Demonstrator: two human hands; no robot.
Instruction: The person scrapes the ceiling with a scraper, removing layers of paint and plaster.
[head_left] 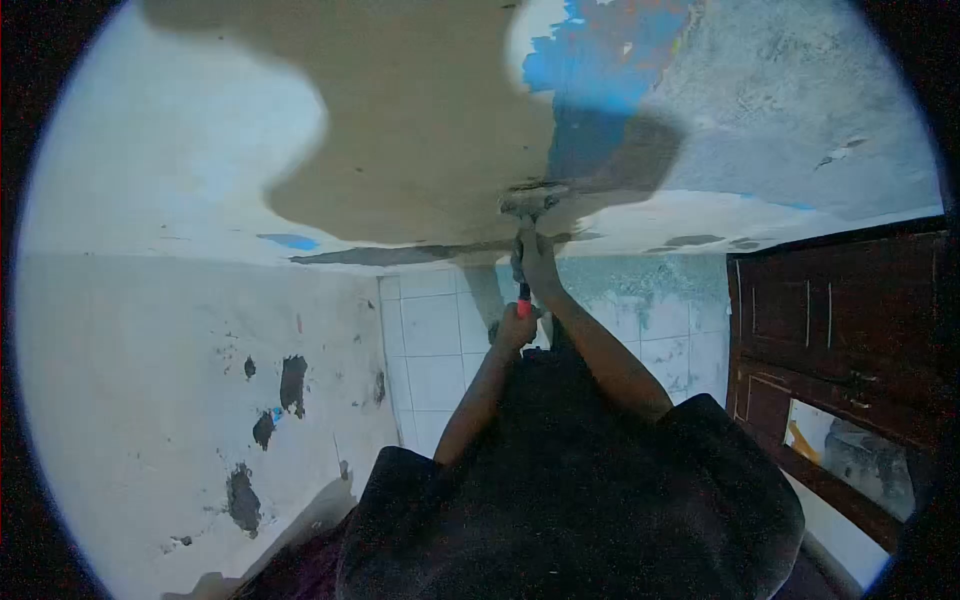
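A scraper [524, 292] with a black and red handle points away from me, its wide grey-smeared blade against the wall [430, 130]. My left hand [516, 326] is closed around the red rear end of the handle. Farther forward, my right hand [540, 268] grips the same scraper close to the blade. Around the blade the wall is whitish and in shadow, with a dark rough mark beside the edge. A blue paint patch [590, 85] shows on the wall above and to the right.
White floor tiles [430, 325] lie below my hands, dusty on the right. A dark wooden door [850, 320] stands at the right. The left side wall [170, 400] has several dark chipped patches. My shadow falls across the wall ahead.
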